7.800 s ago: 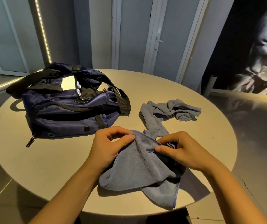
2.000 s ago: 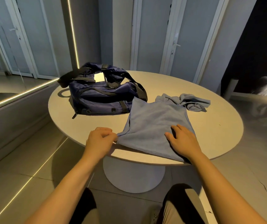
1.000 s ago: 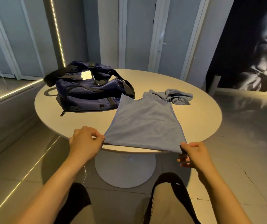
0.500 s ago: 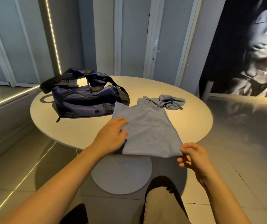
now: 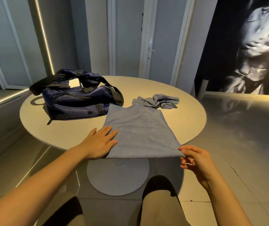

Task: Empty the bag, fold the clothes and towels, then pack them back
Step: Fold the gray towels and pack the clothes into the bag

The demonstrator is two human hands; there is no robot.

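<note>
Here the blue towel (image 5: 140, 132) gets smoothed flat for folding.
Left hand (image 5: 100, 142) presses it flat-palmed; right hand (image 5: 195, 158) pinches the lower-right corner: keep that edge taut.

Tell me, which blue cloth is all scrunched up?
The far cloth beside the bag. The near cloth lies spread flat, left hand pressing it.

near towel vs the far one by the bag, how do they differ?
The near towel lies spread flat; the far towel is bunched and twisted. The near towel's front edge overhangs the table, with the left hand flat on it and the right hand pinching a corner; the far towel lies untouched. Both look the same grey-blue.
</note>
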